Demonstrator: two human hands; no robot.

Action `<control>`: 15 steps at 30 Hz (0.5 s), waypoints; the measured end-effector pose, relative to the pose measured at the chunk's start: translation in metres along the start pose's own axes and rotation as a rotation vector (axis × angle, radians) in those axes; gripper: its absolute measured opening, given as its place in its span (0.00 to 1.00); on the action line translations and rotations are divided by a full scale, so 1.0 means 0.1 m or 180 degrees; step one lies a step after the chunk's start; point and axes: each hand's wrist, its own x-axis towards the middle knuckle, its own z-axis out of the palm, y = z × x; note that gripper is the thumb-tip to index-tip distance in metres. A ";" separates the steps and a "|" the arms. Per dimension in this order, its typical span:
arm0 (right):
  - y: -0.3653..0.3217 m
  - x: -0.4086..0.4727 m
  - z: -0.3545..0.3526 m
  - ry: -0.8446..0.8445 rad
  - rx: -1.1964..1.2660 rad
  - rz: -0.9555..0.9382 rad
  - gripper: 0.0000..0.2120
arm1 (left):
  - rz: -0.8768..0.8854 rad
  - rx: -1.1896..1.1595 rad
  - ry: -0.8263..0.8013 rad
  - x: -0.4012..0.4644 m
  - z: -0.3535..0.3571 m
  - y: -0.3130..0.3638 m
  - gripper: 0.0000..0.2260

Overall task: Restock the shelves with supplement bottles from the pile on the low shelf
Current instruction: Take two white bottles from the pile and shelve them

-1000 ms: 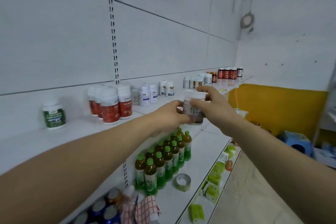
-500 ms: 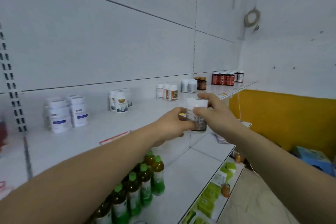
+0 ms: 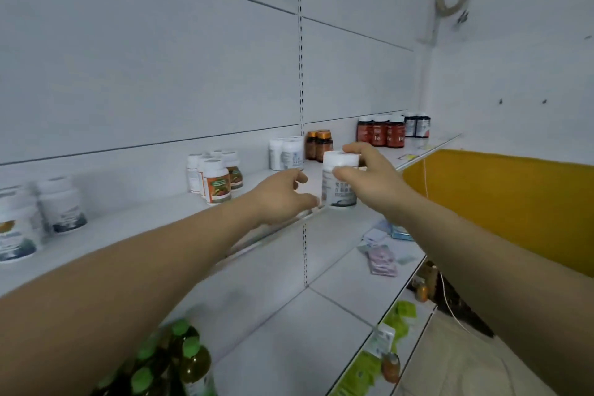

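Observation:
My right hand [image 3: 373,178] grips a white supplement bottle [image 3: 339,185] with a white cap and grey label, thumb on its side and forefinger over the cap. The bottle stands upright at the front edge of the upper white shelf [image 3: 144,219]. My left hand [image 3: 279,198] hovers just left of the bottle's base with loosely curled fingers, holding nothing. Further supplement bottles stand along the shelf: orange-labelled ones [image 3: 217,182], white ones [image 3: 287,154], amber ones [image 3: 319,145] and red ones [image 3: 381,135].
More white bottles [image 3: 64,206] stand at the shelf's left end, dark ones [image 3: 418,125] at its far right. Below, green-capped drink bottles [image 3: 180,360] sit at the lower left and sachets [image 3: 381,259] lie on the middle shelf [image 3: 337,299]. A yellow wall [image 3: 498,202] bounds the right.
The view has shifted right along the shelf. My left hand has let go of the bottle and sits beside it. My right hand still grips it, now at the shelf's edge.

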 end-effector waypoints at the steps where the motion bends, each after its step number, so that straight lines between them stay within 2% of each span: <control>1: 0.10 0.20 0.02 -0.0036 0.0003 -0.0033 0.21 | -0.0059 0.0265 -0.0061 0.19 0.02 -0.04 0.26; 7: 0.67 1.24 0.11 -0.0414 -0.0086 -0.0006 0.24 | -0.0553 0.1161 -0.0561 1.17 0.20 -0.21 0.29; 9: 0.83 1.52 0.13 -0.0566 -0.0148 -0.0066 0.24 | -0.0743 0.1241 -0.0610 1.37 0.26 -0.24 0.32; 15: 1.10 2.19 0.22 -0.1003 -0.0514 -0.0610 0.25 | -0.1353 0.1566 -0.0760 1.69 0.46 -0.31 0.38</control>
